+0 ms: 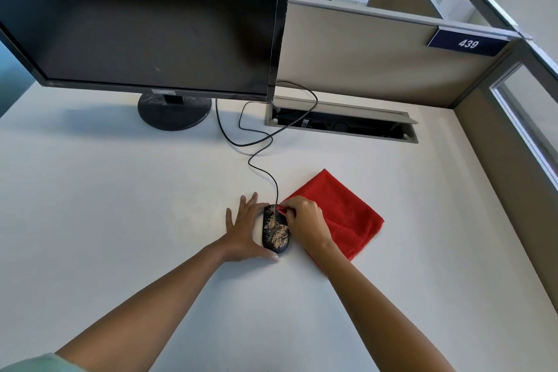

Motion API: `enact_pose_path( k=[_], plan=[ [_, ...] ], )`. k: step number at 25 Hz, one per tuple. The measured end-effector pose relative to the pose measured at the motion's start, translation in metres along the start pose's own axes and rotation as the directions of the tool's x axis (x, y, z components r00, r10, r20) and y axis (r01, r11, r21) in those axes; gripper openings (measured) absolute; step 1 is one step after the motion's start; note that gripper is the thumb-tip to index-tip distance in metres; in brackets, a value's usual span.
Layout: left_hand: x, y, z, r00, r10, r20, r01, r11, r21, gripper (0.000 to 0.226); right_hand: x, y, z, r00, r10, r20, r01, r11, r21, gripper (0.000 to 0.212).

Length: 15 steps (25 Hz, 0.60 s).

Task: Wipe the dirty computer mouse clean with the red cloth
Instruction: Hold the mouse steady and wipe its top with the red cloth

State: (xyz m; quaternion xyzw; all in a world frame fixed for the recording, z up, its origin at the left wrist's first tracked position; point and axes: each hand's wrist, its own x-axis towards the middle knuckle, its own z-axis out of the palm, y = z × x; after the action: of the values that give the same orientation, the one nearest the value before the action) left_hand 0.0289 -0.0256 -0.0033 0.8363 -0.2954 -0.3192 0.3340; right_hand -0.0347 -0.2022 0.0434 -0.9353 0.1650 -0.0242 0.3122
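Note:
A black wired mouse (275,229) lies on the white desk (120,205), its top speckled with tan dust. My left hand (244,231) rests flat against the mouse's left side, thumb curled under its near end, holding it steady. My right hand (305,220) sits on the mouse's right side and pinches the near-left corner of the folded red cloth (344,214). The pinched corner touches the mouse's front right edge. The rest of the cloth lies flat on the desk to the right.
The mouse cable (259,142) loops back to a cable slot (341,122) in the desk. A dark monitor (145,18) on a round stand (174,112) stands at the back left. Beige partition walls (377,57) close the back and right.

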Motion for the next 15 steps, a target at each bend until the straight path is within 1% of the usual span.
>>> enact_pose_path(
  k=[4, 7, 9, 13, 15],
  plan=[
    [-0.001, 0.001, -0.001, 1.0, -0.01, 0.01, 0.01, 1.0, 0.002, 0.121, -0.009, 0.005, 0.003, 0.998, -0.049, 0.027, 0.048, 0.998, 0.026, 0.025],
    [-0.001, 0.002, -0.001, 1.0, -0.014, 0.011, 0.014, 1.0, -0.005, 0.121, -0.001, 0.006, -0.001, 0.997, -0.059, 0.046, 0.058, 0.998, 0.011, 0.019],
    [-0.002, 0.002, -0.001, 1.0, -0.018, 0.012, 0.018, 1.0, -0.003, 0.12, 0.006, 0.005, -0.005, 0.993, -0.089, 0.081, 0.091, 0.996, -0.02, 0.017],
    [-0.002, 0.003, 0.0, 1.0, -0.018, 0.007, 0.018, 1.0, -0.003, 0.12, 0.007, 0.008, -0.01, 0.961, -0.211, 0.179, 0.24, 0.958, -0.156, 0.021],
    [-0.001, 0.002, 0.0, 1.0, -0.019, 0.005, 0.019, 1.0, -0.003, 0.12, 0.003, 0.013, -0.015, 0.942, -0.259, 0.214, 0.297, 0.939, -0.171, 0.021]
  ],
)
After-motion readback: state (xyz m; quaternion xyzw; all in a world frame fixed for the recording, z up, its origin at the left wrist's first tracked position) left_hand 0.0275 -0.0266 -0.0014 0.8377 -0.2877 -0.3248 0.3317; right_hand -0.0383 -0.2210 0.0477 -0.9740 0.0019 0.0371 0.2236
